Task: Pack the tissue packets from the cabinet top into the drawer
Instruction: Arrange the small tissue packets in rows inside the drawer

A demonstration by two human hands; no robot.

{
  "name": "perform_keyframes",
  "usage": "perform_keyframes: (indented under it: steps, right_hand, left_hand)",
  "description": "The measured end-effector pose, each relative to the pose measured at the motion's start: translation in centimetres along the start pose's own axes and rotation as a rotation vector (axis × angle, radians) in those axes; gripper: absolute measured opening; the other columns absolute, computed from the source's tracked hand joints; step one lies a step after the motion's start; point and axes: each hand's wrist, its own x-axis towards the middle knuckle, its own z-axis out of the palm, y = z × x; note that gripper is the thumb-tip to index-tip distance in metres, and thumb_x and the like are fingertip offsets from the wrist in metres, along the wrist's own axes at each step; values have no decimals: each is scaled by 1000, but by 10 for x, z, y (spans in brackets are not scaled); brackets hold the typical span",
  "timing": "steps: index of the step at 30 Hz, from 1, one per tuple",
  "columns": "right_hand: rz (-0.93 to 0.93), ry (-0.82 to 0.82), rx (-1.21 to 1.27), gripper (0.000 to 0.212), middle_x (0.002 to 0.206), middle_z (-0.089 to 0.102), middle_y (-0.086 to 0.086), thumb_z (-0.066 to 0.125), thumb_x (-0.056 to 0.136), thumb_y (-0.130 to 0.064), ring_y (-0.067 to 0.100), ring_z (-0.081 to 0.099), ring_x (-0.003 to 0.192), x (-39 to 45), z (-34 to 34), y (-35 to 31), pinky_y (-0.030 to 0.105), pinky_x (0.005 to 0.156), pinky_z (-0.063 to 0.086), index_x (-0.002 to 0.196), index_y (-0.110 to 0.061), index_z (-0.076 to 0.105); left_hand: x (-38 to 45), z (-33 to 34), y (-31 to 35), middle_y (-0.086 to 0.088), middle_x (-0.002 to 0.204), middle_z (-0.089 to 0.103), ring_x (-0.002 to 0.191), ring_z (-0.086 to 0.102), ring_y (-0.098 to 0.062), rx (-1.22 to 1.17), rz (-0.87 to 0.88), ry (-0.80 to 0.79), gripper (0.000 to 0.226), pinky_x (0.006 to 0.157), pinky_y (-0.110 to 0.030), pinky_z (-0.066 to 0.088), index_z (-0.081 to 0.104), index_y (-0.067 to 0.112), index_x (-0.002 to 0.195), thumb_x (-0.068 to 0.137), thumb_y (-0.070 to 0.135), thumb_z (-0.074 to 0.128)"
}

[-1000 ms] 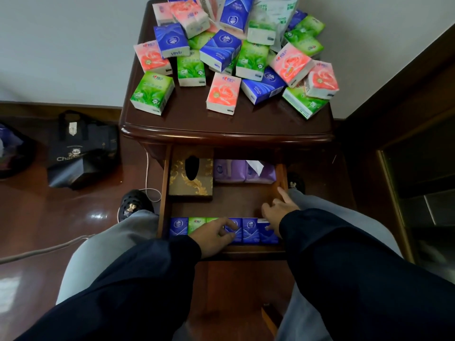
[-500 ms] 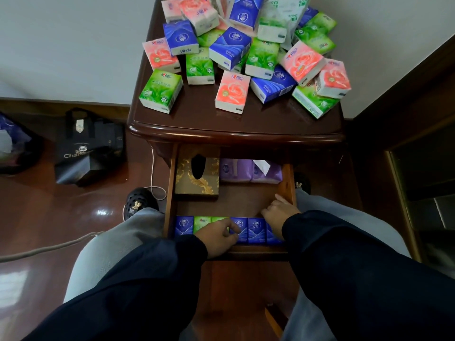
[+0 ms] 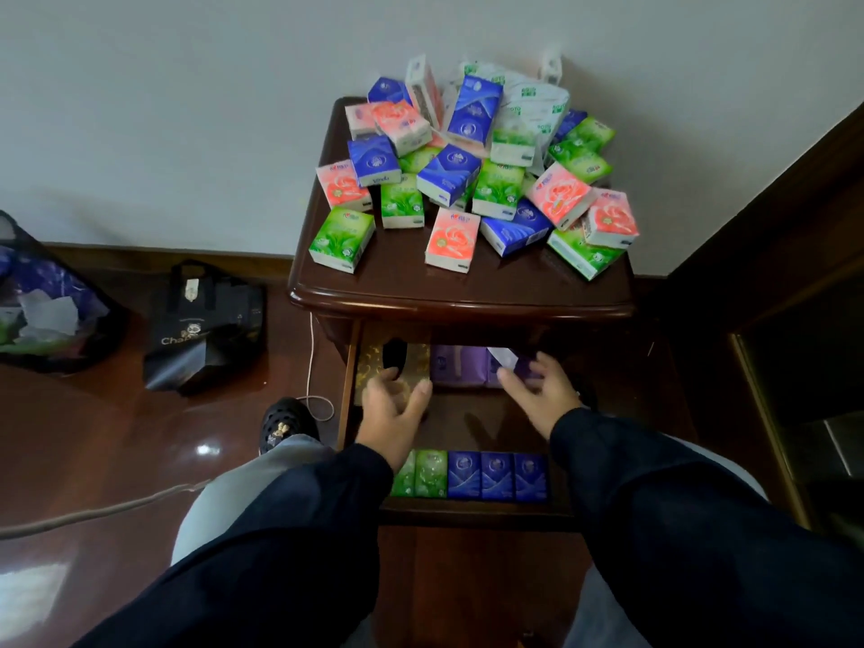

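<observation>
A heap of green, blue and pink tissue packets [image 3: 472, 180] covers the back of the dark wooden cabinet top [image 3: 397, 287]. Nearest its front edge lie a green packet [image 3: 342, 239] and a pink packet [image 3: 452, 239]. Below, the drawer [image 3: 467, 509] stands pulled out. A row of green and blue packets [image 3: 472, 474] stands along its front wall. My left hand [image 3: 392, 413] hovers over the drawer's left part with fingers spread and nothing in it. My right hand [image 3: 537, 395] is raised over the right part, also spread and holding nothing.
At the drawer's back sit a gold tissue box [image 3: 374, 362] and purple packs [image 3: 463, 367]. A black bag [image 3: 201, 325] and a dark plastic bag [image 3: 37, 301] rest on the glossy floor at left. A cord [image 3: 93, 509] crosses the floor. Dark furniture [image 3: 795, 320] stands at right.
Both hands have let go of the packet row at the drawer's front and risen toward the cabinet, fingers opening. My view has tilted up, showing more wall.
</observation>
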Motion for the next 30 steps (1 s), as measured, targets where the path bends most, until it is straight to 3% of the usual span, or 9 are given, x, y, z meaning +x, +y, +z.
perform_keyframes:
  steps: [3, 7, 14, 19, 25, 30]
  right_hand:
    - [81, 160, 186, 101, 149, 50, 11, 79, 76, -58, 26, 52, 132, -1, -20, -25, 32, 110, 38, 151, -8, 33]
    - [108, 276, 280, 123, 155, 40, 10, 85, 68, -58, 25, 43, 141, -3, -35, -44, 31, 117, 32, 156, -8, 15]
    - [113, 364, 293, 108, 143, 48, 8, 88, 62, -61, 28, 49, 132, 9, -44, -41, 39, 114, 37, 140, -15, 30]
    - [72, 402, 294, 112, 146, 42, 6, 85, 59, -67, 27, 46, 134, 14, -37, -32, 34, 110, 34, 142, -20, 28]
    - [63, 446, 321, 126, 154, 32, 5, 86, 59, -66, 25, 39, 141, 8, -31, -29, 39, 117, 33, 154, -20, 17]
    - [144, 494, 265, 128, 150, 32, 10, 87, 54, -69, 28, 40, 138, -12, -28, -25, 40, 114, 37, 151, -16, 21]
  left_hand:
    - [5, -21, 31, -14, 146, 35, 137, 34, -25, 3, 39, 237, 83, 118, -37, 30, 31, 3, 150, 90, 45, 69]
    - [17, -39, 54, -22, 148, 41, 143, 29, -32, 2, 50, 379, 90, 120, -41, 25, 34, 0, 149, 84, 44, 77]
    - [46, -52, 48, -13, 148, 46, 136, 47, -29, -72, 100, 384, 92, 115, -47, 38, 37, 12, 149, 76, 39, 86]
    - [54, -54, 37, -4, 144, 54, 134, 51, -28, -40, 74, 392, 99, 114, -46, 40, 34, 25, 147, 69, 57, 84]
    - [51, -53, 37, -5, 146, 50, 136, 46, -29, -58, 53, 452, 107, 114, -48, 39, 33, 18, 149, 65, 59, 86]
    - [31, -48, 50, -13, 149, 39, 139, 36, -36, 76, -113, 537, 115, 118, -43, 29, 28, 3, 150, 69, 67, 79]
